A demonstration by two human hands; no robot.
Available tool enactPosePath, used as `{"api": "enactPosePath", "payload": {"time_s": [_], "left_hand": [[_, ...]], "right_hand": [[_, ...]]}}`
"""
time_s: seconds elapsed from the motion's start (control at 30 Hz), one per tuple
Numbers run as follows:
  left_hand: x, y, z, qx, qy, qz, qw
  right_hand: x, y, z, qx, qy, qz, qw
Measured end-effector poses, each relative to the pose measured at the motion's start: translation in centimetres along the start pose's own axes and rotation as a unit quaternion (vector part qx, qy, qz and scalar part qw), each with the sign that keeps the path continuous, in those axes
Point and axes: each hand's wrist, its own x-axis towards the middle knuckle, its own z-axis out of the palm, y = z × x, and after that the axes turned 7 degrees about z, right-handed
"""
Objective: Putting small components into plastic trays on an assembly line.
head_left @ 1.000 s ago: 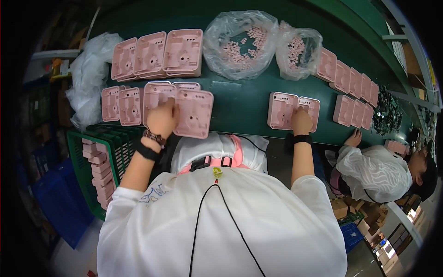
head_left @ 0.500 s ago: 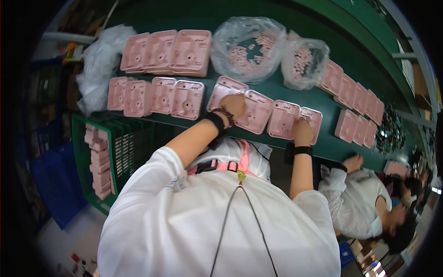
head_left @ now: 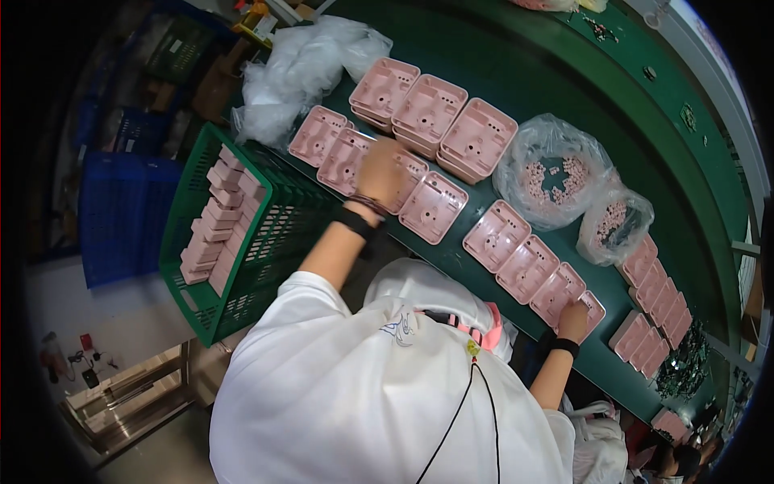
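Observation:
Over the left group of the front row, my left hand (head_left: 383, 171) is smeared by motion. It covers part of a pink plastic housing (head_left: 411, 173) and lies beside another pink housing (head_left: 345, 161); its fingers cannot be made out. My right hand (head_left: 573, 321) is at the rightmost pink housing (head_left: 595, 310) of the front row, fingertips drawn together inside it. Whatever they pinch, if anything, is too small to see. Several more open housings, such as this pink housing (head_left: 528, 269), stand between my hands.
Stacked pink housings (head_left: 477, 139) stand behind on the green table (head_left: 484, 48). Clear bags (head_left: 552, 133) of small pink parts lie right of them. A green crate (head_left: 266, 242) of pink pieces stands at my left. Dark parts (head_left: 684, 359) are heaped at far right, near another person (head_left: 597, 440).
My left hand has left the housing in the middle and moved to the left group. My right hand stays at the rightmost front housing. The whole view has turned and shifted left.

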Motion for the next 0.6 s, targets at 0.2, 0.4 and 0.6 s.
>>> {"api": "enactPosePath", "payload": {"time_s": [0.2,0.4,0.6], "left_hand": [[-2.1,-13.4,-4.3,0.090,-0.121,-0.220,0.964],[-0.9,-17.1,-3.1,0.118,-0.197,-0.197,0.953],[0.6,-17.5,-4.1,0.168,-0.212,-0.114,0.956]], "right_hand": [[0.2,0.0,0.5,-0.037,0.008,0.015,0.999],[0.3,1.3,2.9,-0.096,0.094,-0.078,0.988],[-0.1,-1.0,1.8,0.008,0.071,0.003,0.997]]}}
